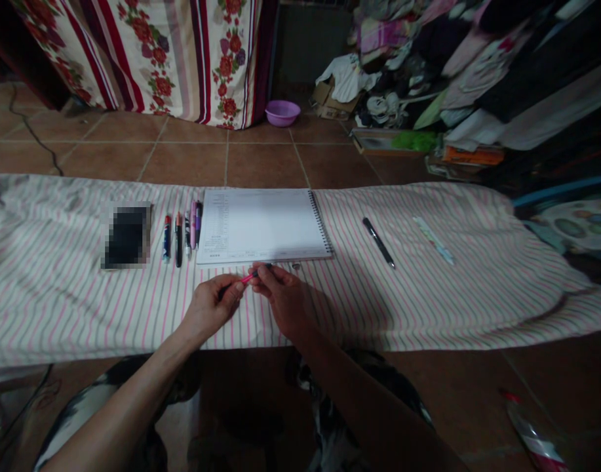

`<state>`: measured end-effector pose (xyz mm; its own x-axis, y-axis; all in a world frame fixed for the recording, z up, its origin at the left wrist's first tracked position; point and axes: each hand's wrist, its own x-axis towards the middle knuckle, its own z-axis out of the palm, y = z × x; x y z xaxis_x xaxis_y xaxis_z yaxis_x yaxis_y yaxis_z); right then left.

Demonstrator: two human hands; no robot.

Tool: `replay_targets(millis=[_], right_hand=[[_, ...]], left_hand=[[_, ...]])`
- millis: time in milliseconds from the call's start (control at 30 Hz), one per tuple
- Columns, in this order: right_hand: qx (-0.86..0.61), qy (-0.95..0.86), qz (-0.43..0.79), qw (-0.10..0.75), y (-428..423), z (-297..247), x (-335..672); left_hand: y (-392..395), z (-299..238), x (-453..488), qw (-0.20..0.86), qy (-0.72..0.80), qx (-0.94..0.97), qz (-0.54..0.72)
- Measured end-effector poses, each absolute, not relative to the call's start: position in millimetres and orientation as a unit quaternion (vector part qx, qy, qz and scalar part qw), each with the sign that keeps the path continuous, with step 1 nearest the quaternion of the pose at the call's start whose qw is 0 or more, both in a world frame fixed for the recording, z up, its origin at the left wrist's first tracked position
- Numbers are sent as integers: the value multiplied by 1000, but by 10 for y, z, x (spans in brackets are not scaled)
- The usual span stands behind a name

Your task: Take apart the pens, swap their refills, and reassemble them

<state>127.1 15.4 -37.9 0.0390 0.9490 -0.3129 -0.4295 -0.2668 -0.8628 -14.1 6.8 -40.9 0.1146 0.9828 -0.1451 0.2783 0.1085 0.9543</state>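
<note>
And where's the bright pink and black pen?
Head view, slightly left of centre: the pen is held between left hand and right hand, below the white spiral notebook.

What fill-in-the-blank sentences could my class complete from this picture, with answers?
1. The left hand and the right hand hold a bright ____ slim pen.
2. Right of the notebook, the loose pen lying nearest it is ____.
3. The cloth beneath the notebook has a pattern of ____.

Missing words: pink; black; stripes.
</note>
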Motion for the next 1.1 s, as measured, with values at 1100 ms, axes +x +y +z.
replay_targets(millis=[1100], right_hand=[[-636, -652, 198, 363, 353, -431, 2173]], left_hand=[[68, -379, -153, 508, 556, 544, 370]])
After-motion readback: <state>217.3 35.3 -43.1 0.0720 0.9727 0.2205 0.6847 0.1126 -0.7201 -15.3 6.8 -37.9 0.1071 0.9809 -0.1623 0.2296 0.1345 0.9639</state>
